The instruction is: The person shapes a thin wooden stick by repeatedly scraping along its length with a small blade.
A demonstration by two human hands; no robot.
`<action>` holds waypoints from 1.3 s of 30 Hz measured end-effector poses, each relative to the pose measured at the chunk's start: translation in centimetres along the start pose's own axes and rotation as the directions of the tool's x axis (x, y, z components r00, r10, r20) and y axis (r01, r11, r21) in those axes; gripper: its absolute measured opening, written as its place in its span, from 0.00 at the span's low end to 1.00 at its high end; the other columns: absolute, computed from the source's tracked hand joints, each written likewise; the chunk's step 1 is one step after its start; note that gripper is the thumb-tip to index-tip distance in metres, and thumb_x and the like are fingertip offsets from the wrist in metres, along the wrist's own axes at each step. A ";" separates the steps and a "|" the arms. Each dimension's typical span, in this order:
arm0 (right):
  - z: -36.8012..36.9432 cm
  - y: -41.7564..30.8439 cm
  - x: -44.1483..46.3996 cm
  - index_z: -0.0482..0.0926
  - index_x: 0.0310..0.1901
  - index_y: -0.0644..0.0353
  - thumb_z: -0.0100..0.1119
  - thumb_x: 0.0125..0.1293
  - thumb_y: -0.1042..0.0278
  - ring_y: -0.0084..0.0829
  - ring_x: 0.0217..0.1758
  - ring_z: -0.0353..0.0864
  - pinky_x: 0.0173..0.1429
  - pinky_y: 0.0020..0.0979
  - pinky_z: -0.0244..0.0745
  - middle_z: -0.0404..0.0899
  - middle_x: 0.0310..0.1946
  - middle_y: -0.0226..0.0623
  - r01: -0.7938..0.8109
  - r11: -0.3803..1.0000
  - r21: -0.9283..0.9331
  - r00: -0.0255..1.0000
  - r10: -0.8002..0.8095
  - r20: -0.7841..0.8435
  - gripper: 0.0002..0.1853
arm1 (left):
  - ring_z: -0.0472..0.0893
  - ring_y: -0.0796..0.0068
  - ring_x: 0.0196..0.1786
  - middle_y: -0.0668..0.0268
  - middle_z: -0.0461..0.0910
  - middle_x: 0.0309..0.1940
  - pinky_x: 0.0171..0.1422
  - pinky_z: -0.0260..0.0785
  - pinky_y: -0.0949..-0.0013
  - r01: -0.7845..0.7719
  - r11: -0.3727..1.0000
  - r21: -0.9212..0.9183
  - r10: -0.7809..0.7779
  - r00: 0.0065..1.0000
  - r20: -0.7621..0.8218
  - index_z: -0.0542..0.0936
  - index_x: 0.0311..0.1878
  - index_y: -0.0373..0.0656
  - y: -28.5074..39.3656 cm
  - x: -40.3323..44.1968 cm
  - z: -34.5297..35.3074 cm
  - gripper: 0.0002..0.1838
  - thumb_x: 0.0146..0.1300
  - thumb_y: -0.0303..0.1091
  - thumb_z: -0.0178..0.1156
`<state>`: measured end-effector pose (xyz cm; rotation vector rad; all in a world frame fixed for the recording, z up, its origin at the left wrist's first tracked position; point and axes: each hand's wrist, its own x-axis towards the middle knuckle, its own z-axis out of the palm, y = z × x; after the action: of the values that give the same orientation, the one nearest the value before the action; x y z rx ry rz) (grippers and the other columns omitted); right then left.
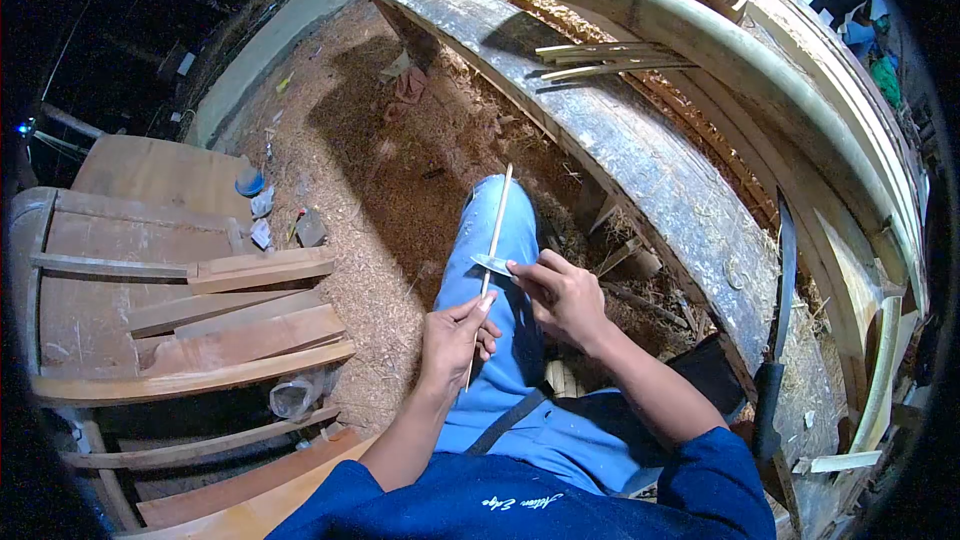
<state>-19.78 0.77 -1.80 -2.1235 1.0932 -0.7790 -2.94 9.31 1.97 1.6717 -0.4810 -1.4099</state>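
My left hand (pixel 460 342) pinches a thin light wooden stick (pixel 499 212) near its lower part, over my thigh in blue trousers. The stick runs up toward my knee, its upper end free. My right hand (pixel 562 297) is closed on a small flat metal blade (pixel 491 264), which lies across the stick just above my left fingertips. Both hands are close together, the right one slightly higher.
A long worn plank (pixel 640 145) runs along the right, with several thin strips (pixel 610 55) and a large knife (pixel 786 280) on it. Thick bamboo (pixel 700 30) lies beyond. At left is a slatted wooden bench (pixel 100 388). Shavings cover the floor (pixel 375 270).
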 end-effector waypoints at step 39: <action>1.7 0.3 -0.8 0.80 0.55 0.40 0.65 0.48 0.73 0.38 0.30 0.81 0.29 0.39 0.77 0.73 0.32 0.32 0.114 0.993 0.002 0.993 -0.114 -0.006 0.28 | 0.71 0.84 0.14 0.67 0.77 0.19 0.14 0.60 0.80 -0.059 0.994 0.091 0.061 0.998 -0.025 0.82 0.53 0.36 0.4 0.4 0.1 0.15 0.71 0.36 0.57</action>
<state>-19.04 1.79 -3.27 -2.1982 0.9796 -0.8396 -2.88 8.78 2.04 1.7318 -0.5819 -1.3370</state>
